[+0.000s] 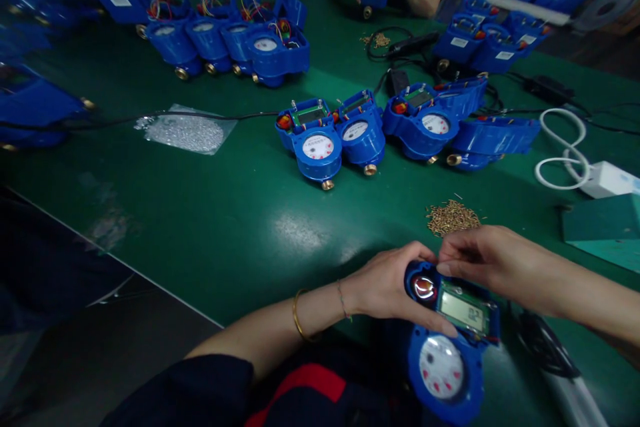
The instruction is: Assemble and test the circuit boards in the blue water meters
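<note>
Meter [450, 340] lies at the near edge of the table [250, 213], left hand [387, 283] clasping its upper left side, right hand [480, 260] pinched shut at its top rim, near the screws [453, 217]; a firm left grip should steady fine fingertip work

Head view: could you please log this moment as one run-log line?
left hand: grips blue meter | right hand: fingers on its top edge | screw pile: just beyond, on green table

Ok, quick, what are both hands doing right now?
Left hand: closed on the left side of the blue meter.
Right hand: fingertips at the meter's top edge; any grip cannot be told.
</note>
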Action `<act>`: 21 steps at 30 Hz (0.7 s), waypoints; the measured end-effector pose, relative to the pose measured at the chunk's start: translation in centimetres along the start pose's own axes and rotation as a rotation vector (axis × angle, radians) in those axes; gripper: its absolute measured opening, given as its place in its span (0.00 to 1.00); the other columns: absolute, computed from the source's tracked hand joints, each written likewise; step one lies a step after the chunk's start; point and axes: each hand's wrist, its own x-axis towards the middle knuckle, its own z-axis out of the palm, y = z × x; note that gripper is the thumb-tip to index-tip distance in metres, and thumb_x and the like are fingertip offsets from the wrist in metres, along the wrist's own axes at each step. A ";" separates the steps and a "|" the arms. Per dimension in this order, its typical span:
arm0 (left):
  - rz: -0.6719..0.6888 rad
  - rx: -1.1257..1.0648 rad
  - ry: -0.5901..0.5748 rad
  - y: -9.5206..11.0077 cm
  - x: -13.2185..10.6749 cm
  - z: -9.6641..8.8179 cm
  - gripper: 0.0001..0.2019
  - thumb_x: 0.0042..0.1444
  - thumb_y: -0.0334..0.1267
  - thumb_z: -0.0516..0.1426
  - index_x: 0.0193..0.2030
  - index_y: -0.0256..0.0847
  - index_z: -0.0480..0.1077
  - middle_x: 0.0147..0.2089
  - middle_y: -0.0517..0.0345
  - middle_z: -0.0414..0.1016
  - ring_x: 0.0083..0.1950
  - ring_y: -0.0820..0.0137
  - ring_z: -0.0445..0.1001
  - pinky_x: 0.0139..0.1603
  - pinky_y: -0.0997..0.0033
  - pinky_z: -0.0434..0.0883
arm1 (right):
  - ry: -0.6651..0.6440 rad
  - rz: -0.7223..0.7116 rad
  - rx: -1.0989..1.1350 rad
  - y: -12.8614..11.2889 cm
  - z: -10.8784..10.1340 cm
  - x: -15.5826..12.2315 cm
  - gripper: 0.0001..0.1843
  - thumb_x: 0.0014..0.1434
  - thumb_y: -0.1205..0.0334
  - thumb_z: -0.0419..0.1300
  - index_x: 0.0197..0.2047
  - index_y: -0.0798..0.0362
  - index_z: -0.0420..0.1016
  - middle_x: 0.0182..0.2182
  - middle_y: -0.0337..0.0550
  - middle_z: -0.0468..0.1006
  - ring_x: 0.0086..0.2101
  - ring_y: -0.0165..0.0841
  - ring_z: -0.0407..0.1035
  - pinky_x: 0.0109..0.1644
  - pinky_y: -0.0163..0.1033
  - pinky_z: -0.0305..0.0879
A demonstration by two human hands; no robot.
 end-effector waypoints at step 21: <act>-0.009 -0.011 -0.007 -0.2 0.0 0.1 0.34 0.36 0.46 0.73 0.49 0.43 0.66 0.47 0.54 0.76 0.48 0.58 0.75 0.44 0.63 0.69 | 0.050 0.063 0.205 0.2 1.2 -0.8 0.27 0.55 0.35 0.54 0.29 0.53 0.69 0.23 0.40 0.67 0.26 0.32 0.58 0.29 0.36 0.55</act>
